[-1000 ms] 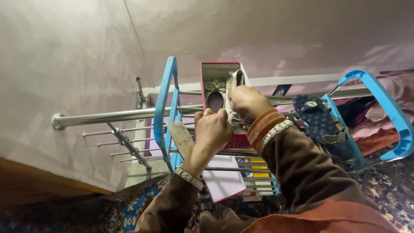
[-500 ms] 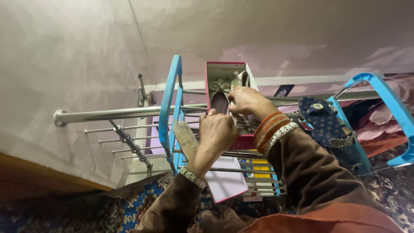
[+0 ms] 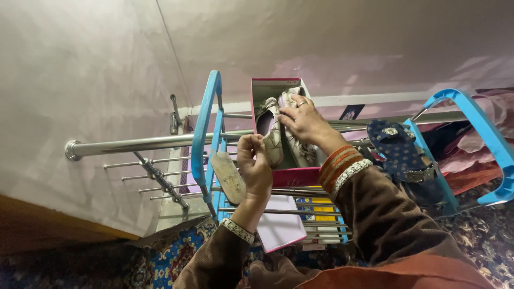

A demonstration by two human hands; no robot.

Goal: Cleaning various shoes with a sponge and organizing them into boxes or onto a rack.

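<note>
The rack (image 3: 209, 115) has glossy blue plastic side frames and smooth, shiny metal rods (image 3: 128, 144). The pink box (image 3: 294, 175) at centre looks like matt cardboard. The pale shoes (image 3: 274, 140) inside appear fabric or soft leather. The sleeves (image 3: 385, 219) are ribbed brown cloth.

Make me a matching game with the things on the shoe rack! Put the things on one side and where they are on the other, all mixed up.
Things:
1. pale shoes
2. dark blue sandal
3. box lid
4. worn sole

Places:
A. under the top bars, on a lower level of the rack
B. inside the pink box, touched by the left hand and right hand
C. on the top bars beside the right blue frame
D. beside the left blue frame, just left of the left hand

Pairs: 1-B, 2-C, 3-A, 4-D
</note>
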